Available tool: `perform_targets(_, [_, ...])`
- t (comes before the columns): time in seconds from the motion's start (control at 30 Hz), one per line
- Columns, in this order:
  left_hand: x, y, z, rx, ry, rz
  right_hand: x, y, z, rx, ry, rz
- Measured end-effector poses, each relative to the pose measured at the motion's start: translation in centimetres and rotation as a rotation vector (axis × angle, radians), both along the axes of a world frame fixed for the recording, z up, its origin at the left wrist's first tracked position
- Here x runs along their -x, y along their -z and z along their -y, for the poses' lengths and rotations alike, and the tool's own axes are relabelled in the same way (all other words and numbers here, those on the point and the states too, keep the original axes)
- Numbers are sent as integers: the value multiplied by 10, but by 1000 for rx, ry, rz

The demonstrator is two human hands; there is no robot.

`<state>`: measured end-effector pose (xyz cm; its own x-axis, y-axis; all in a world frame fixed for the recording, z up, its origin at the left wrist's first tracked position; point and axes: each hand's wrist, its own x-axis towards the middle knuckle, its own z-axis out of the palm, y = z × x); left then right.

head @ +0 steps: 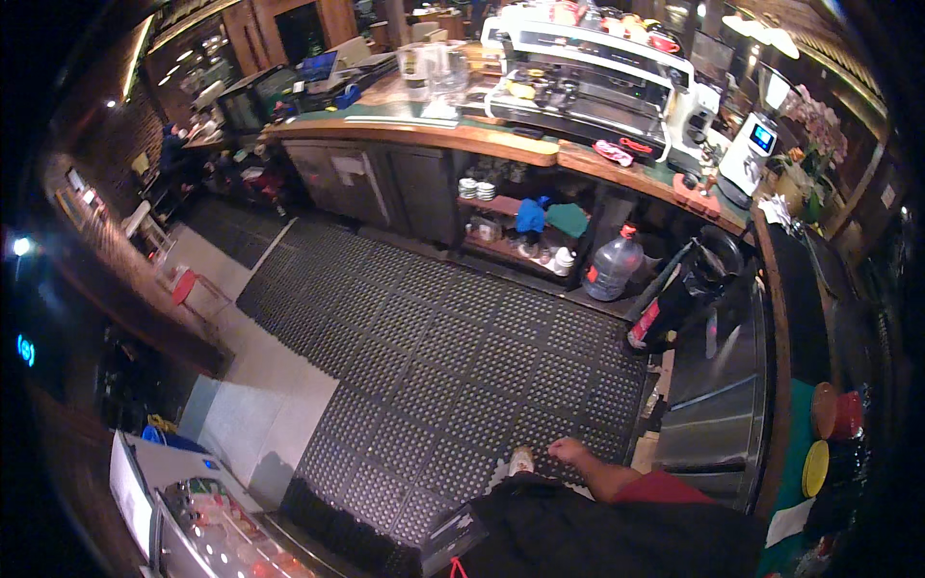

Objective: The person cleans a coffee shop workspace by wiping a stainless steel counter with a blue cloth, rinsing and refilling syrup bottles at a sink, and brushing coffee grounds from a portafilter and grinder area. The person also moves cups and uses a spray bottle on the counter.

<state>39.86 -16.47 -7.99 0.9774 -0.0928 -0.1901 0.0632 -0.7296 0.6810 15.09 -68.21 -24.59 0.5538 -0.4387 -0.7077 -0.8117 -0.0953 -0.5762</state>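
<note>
My right hand [569, 449] hangs low over the black perforated rubber mat [462, 361], below a red sleeve [661, 488]. It looks loosely curled, with no object visible in it, but its fingers are too small to make out. Just left of it shows the light-coloured tip of a shoe [522, 460]. My left hand is out of view. A black apron [607, 531] covers my front, with a badge holder [455, 538] on a red cord at its left. To the right runs a stainless-steel under-counter unit [712, 426].
Ahead, a wooden counter [506, 144] carries an espresso machine [585, 79] and a coffee grinder [751, 148]. A large water jug [613, 266] stands below, beside a shelf [506, 206] with cups and cloths. A display fridge [217, 506] is lower left, a red stool [185, 286] farther back.
</note>
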Motion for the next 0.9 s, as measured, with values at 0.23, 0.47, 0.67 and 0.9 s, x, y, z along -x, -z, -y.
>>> perform_targets(0.23, [-20, 44, 86, -45, 298, -674, 80, -7, 110, -84, 385, 15])
perform_targets(0.47, [-101, 85, 269, -87, 694, -950, 89, 30, 138, 6, 176, 55])
perform_targets(0.67, [-225, 112, 461, -152, 987, -880, 44, 13, 167, -150, 377, 35])
perform_targets(0.9, [-353, 197, 625, 228, 1509, -295, 25, -23, 312, -174, 668, 286])
